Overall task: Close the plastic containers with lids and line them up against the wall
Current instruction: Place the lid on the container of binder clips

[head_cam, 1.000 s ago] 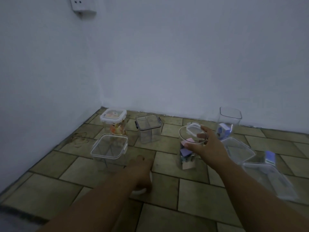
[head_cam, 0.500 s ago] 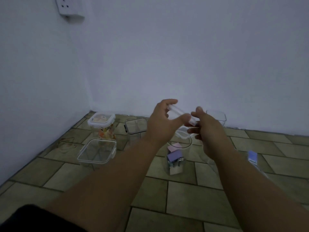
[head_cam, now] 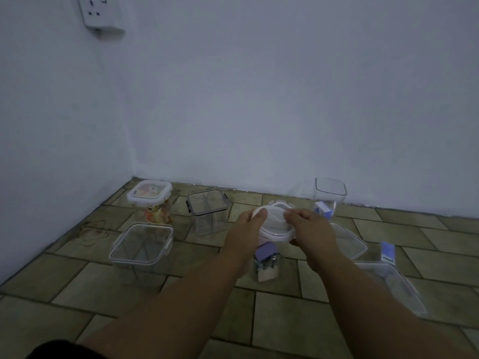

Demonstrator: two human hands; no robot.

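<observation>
A round white lid (head_cam: 273,222) lies on top of a clear round jar (head_cam: 267,266) that holds purple and pale items, on the tiled floor at centre. My left hand (head_cam: 246,229) grips the lid's left rim with its thumb on top. My right hand (head_cam: 309,230) grips the right rim. Left of them stand three lidded square containers: a white-lidded one with colourful contents (head_cam: 150,200), a dark-rimmed clear one (head_cam: 207,213) and a clear one (head_cam: 141,247) nearest me. A tall open container (head_cam: 329,195) stands by the back wall.
Behind my right hand lies a clear tub or lid (head_cam: 348,240), partly hidden. A clear rectangular tub (head_cam: 391,288) lies at the right with a purple-white card (head_cam: 387,251) beside it. Walls meet in a corner at the left; a socket (head_cam: 101,14) hangs high up.
Both hands held the lid in the air above the jar; now they have lowered it onto the jar's mouth. A second ago my left hand was low on the floor.
</observation>
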